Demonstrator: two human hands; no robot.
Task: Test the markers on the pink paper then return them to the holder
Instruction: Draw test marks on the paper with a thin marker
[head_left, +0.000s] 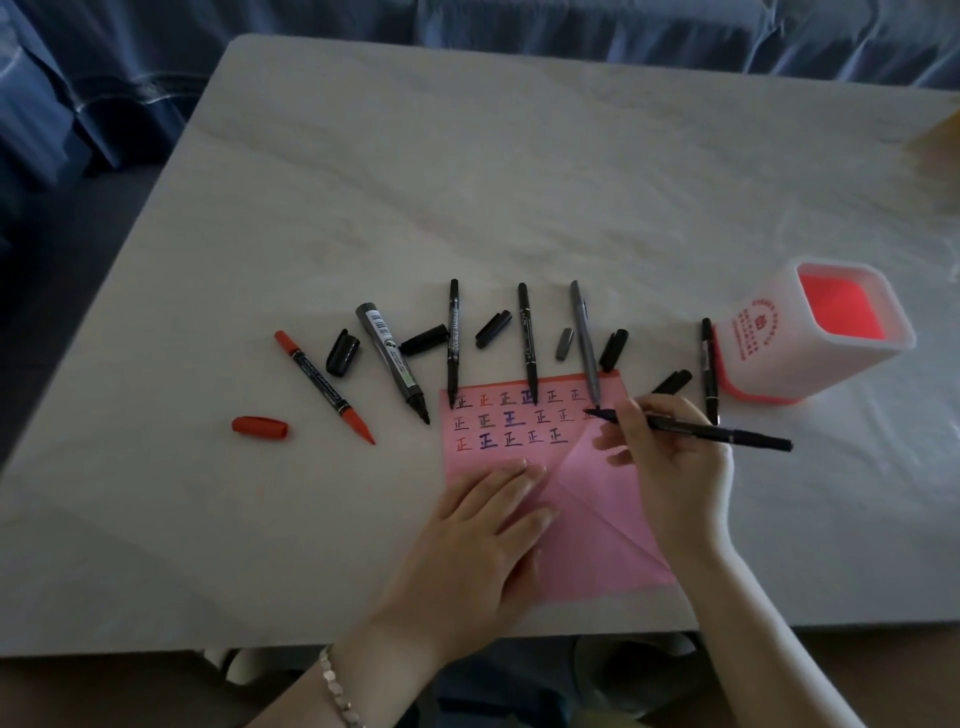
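The pink paper (582, 499) lies near the table's front edge, with three rows of test characters on its upper part. My left hand (478, 530) rests flat on its lower left. My right hand (670, 462) grips a thin black marker (727, 434), whose tip touches the paper at the right end of the second row. The white and red holder (810, 343) stands to the right and looks empty inside. Several uncapped markers lie in a row above the paper, among them a red marker (324, 387) and a thick grey marker (392, 364).
Loose black caps lie between the markers, a red cap (260, 427) sits at the left, and another black marker (709, 371) lies beside the holder. The white marble table (467, 182) stretches behind. Blue fabric hangs beyond its far edge.
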